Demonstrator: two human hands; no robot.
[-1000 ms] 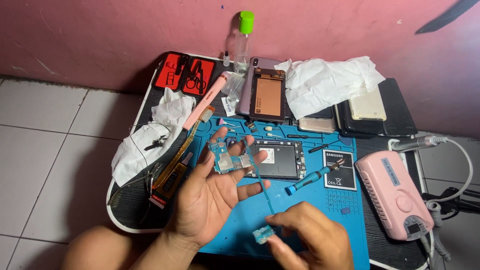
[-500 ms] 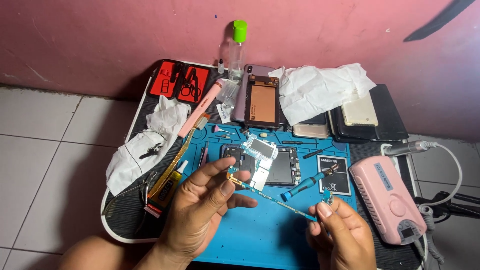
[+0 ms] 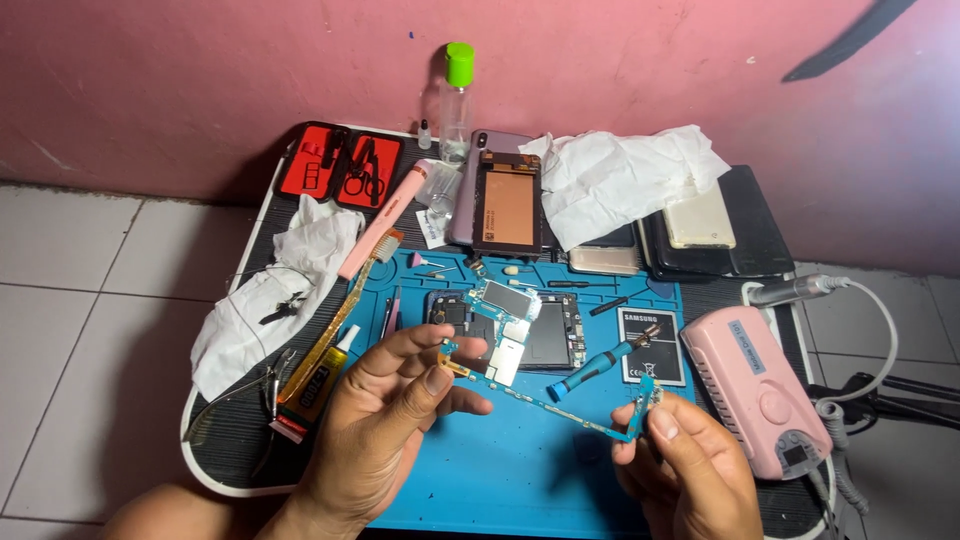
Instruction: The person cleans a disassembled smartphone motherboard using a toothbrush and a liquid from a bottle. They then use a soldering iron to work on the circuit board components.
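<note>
Fingers of the left hand (image 3: 385,420) are bunched, thumb against forefinger, pinching one end of a thin flex cable (image 3: 545,402) low in the middle of the frame, while the right hand (image 3: 685,465), at lower right, pinches the other end between thumb and forefinger where a small blue-green connector board (image 3: 645,395) hangs on it. The cable runs taut and slanting between the two hands, above the blue work mat (image 3: 520,470) and clear of it. Just above the left fingertips, a small circuit board (image 3: 505,325) with a metal shield lies on the opened phone body (image 3: 545,335) near the centre; whether the cable end joins that board I cannot tell. To handle this well, I would judge that the pull should stay light and even, with both pinches on the stiffer ends rather than on the ribbon's middle, since such a strip looks apt to crease or tear if twisted. Keeping it level and untwisted over the mat seems wise, and away from the blue-handled screwdriver (image 3: 595,370) lying just beyond its middle. Round about: a pink rotary tool box (image 3: 760,390) at right, a black battery (image 3: 652,345) beside the screwdriver, a glue tube (image 3: 315,375) and a crumpled white cloth (image 3: 265,295) at left, a clear bottle with a green cap (image 3: 457,95) at top centre, a red tool case (image 3: 345,165) at upper left, and another white cloth (image 3: 620,180) over stacked phones at upper right.
</note>
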